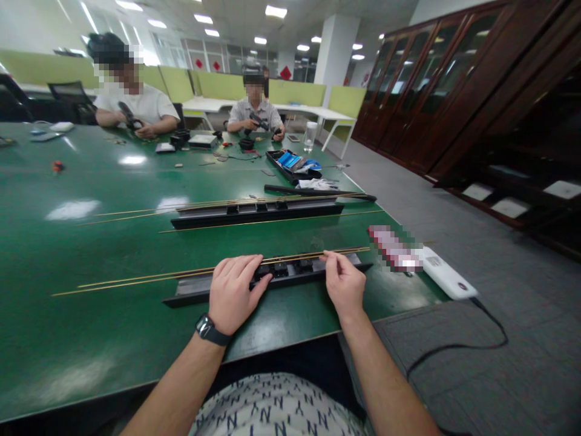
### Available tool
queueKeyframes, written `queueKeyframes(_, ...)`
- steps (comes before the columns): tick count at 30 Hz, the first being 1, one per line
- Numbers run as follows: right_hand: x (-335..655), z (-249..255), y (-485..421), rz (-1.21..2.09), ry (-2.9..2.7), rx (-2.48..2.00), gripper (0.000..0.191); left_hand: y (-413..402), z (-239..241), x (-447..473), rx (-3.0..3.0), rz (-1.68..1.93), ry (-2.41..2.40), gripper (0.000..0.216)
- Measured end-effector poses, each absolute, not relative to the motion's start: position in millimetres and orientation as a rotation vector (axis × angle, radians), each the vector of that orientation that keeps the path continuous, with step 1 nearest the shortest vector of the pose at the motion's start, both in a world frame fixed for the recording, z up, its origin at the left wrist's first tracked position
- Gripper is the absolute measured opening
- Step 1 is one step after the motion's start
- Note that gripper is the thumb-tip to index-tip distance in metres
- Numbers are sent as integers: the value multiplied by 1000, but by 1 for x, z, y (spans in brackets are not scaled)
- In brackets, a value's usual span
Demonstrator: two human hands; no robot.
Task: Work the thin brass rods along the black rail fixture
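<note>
A long black channel (190, 289) with dark blocks inside lies in front of me on the green table. Thin brass rods (131, 279) run along its far edge and stick out past its left end. My left hand (233, 290), with a watch on the wrist, is wrapped over the channel's middle, fingers across the rods and thumb on the near side. Near the channel's right end, my right hand (344, 283) is closed in a pinch at the rods, its fingertips touching one. Exactly what lies between those fingertips is partly hidden.
Beyond lies a second black channel (254, 215) with more brass rods. A phone (393, 248) and a white power bank (447, 274) with a cable sit at the right edge. Farther back are a black tray (293, 168) and gloves (318, 184). Two people work across the table.
</note>
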State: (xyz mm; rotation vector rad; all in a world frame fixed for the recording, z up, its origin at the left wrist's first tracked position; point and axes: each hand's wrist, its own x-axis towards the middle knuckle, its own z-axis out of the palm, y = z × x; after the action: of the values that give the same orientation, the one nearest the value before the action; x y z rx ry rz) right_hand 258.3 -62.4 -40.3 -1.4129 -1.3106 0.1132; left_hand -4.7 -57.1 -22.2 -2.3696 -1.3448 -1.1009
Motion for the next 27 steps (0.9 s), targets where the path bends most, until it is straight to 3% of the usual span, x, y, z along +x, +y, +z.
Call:
queueKeyframes(12, 257, -35, -62, 63, -1247, -1490, 34, -56, -24, -4, -2369, -1120, -1341, 33)
queueKeyframes(27, 250, -42, -64, 312, -1119, -1539, 43, -54, -27, -4, -2358, -1148, -1325, 32)
